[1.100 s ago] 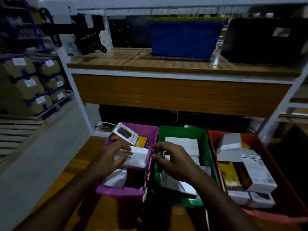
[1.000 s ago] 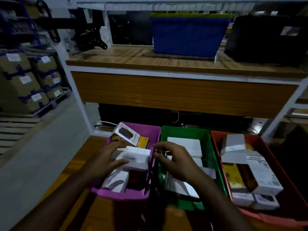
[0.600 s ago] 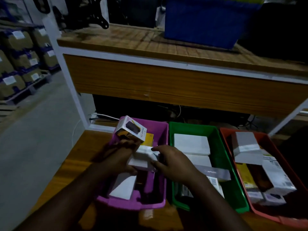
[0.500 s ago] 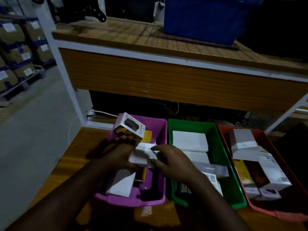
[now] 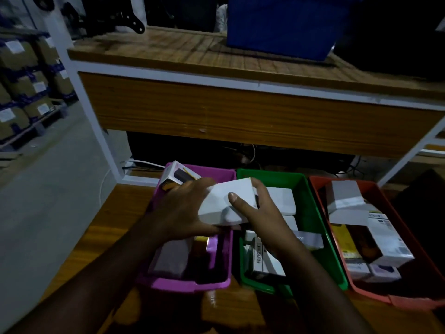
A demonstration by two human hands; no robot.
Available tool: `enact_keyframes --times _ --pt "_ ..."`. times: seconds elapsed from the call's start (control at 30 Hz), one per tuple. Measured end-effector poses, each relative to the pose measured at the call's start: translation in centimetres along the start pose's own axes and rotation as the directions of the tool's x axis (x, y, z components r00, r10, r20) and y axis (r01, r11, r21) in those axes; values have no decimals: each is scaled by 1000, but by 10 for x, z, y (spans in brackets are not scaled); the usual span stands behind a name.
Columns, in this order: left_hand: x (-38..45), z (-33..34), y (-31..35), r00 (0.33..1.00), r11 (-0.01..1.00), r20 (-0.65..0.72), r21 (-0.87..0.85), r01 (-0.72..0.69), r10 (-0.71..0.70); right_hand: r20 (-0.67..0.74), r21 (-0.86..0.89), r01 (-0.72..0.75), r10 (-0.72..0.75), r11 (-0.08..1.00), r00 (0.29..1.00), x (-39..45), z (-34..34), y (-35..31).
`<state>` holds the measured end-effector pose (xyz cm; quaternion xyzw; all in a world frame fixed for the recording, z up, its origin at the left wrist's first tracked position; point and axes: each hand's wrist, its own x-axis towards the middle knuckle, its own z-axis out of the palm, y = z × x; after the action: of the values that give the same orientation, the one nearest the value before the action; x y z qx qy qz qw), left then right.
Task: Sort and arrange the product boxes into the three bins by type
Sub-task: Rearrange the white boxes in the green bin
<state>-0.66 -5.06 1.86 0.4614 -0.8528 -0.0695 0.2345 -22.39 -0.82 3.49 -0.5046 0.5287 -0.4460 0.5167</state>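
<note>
Three bins sit side by side on the wooden table: a purple bin (image 5: 218, 284), a green bin (image 5: 313, 213) and a red bin (image 5: 395, 296). Both hands hold one white box (image 5: 222, 202) above the gap between the purple and green bins. My left hand (image 5: 185, 208) grips its left side and my right hand (image 5: 261, 210) its right side, thumb on top. A white box with a dark picture (image 5: 179, 175) leans at the back of the purple bin. White boxes (image 5: 281, 200) lie in the green bin, and white and yellow boxes (image 5: 385, 237) fill the red bin.
A wooden shelf (image 5: 192, 54) overhangs the back of the bins, carrying a blue crate (image 5: 284, 25). White shelf posts (image 5: 96, 116) stand left and right. Taped cartons (image 5: 26, 88) are stacked on a pallet at far left, beside grey floor.
The white box rose out of the purple bin and shifted right toward the green bin, held by both hands. The camera tilted down and closer to the bins.
</note>
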Motion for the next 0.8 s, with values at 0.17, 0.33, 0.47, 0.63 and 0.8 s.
enact_keyframes --times 0.17,0.33,0.47,0.63,0.8 --pt "28 12 26 1000 990 -5 -142 16 -17 -223 117 -11 37 993 974 11 -67 -6" --pt "8 36 5 986 978 -88 -166 123 -139 -399 -74 -134 94 988 912 51 -153 25" --pt "-14 47 -8 971 939 33 -247 239 -238 -449 -126 -156 84 980 890 85 -151 38" --pt "-32 51 -23 931 914 138 -187 359 -337 -398 -503 -279 68 818 915 99 -146 46" --pt "-46 54 -27 872 897 217 39 441 -439 -391 -705 -271 -41 656 919 94 -123 63"
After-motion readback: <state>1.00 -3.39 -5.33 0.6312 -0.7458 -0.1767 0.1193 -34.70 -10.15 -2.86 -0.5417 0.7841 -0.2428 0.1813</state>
